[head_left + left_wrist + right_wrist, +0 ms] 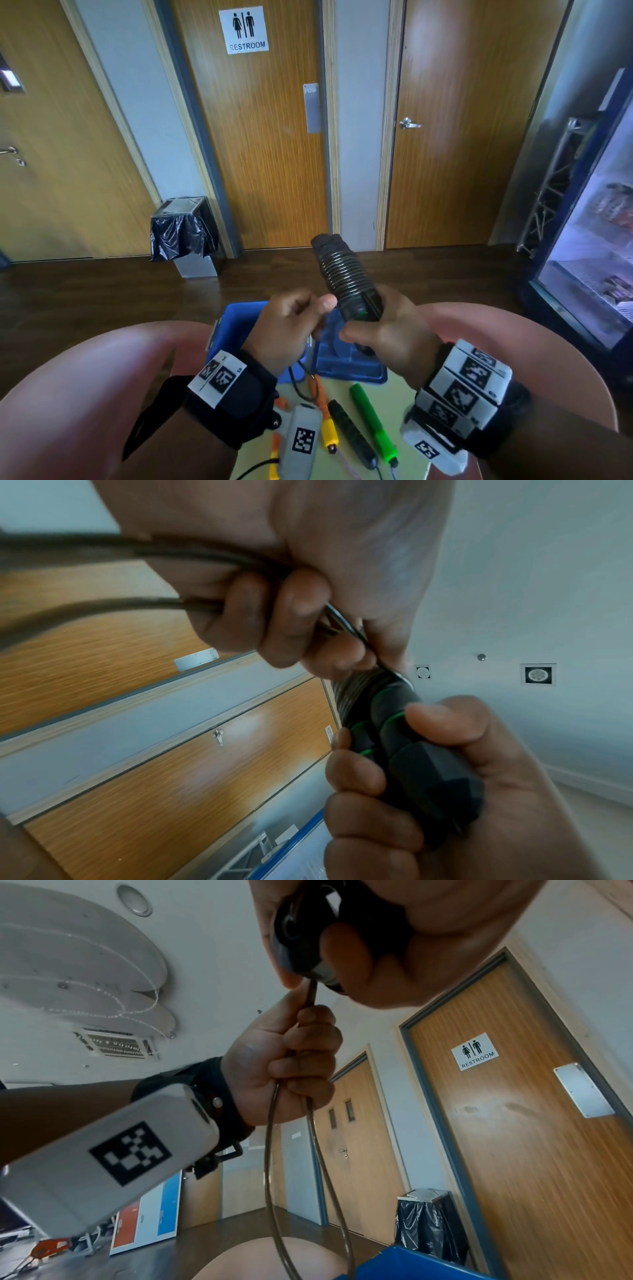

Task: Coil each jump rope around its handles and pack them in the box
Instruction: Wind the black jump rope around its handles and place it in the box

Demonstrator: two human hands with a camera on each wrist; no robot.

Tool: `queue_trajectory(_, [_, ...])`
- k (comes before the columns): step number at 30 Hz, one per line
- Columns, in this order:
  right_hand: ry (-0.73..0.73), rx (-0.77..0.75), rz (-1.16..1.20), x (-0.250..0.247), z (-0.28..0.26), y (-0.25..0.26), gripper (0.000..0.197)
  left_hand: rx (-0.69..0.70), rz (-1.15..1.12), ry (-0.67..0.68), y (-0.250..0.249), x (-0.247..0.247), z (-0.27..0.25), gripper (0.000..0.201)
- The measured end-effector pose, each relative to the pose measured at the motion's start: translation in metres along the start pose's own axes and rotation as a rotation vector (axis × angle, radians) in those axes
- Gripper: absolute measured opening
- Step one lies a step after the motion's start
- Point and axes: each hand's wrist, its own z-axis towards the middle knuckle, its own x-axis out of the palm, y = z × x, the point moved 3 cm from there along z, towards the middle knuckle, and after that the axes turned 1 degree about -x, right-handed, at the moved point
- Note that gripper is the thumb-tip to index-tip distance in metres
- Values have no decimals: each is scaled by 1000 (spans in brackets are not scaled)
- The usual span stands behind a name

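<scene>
Black jump rope (346, 274) is up in the air over the blue box (239, 318), both handles side by side, tilted far-left, cord wound in tight turns along most of their length; right hand (387, 329) has fingers and thumb wrapped around the bare near ends of the handles, so the bundle acts as a fixed spool; left hand (291, 325) sits just left of it, fingers curled tight on the remaining cord (274, 1164), which hangs below the fist as a doubled loop; judging by that, the fist keeps tension so the last turns lie snug, with a short tail left to wind. Box is below the hands, open, lid (349, 363) beside it on the right. Near side on the table (404, 383): black handle (349, 431), green handle (373, 421), yellow-orange handle (325, 421), uncoiled, likely next.
</scene>
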Motion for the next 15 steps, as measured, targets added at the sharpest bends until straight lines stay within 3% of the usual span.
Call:
queue_trajectory(3, [5, 12, -39, -16, -1, -7, 38, 32, -25, 42, 5, 10, 0, 53])
queue_trajectory(5, [4, 5, -48, -23, -1, -10, 39, 26, -85, 48, 9, 17, 0, 61])
queue_trajectory(9, [27, -5, 4, -28, -1, -16, 25, -35, -123, 19, 17, 29, -1, 41])
queue_trajectory(13, [171, 181, 337, -18, -6, -27, 19, -56, -137, -13, 18, 38, -1, 48])
queue_trajectory(15, [262, 287, 505, -14, -6, -32, 27, -54, -177, -56, 17, 43, 2, 52])
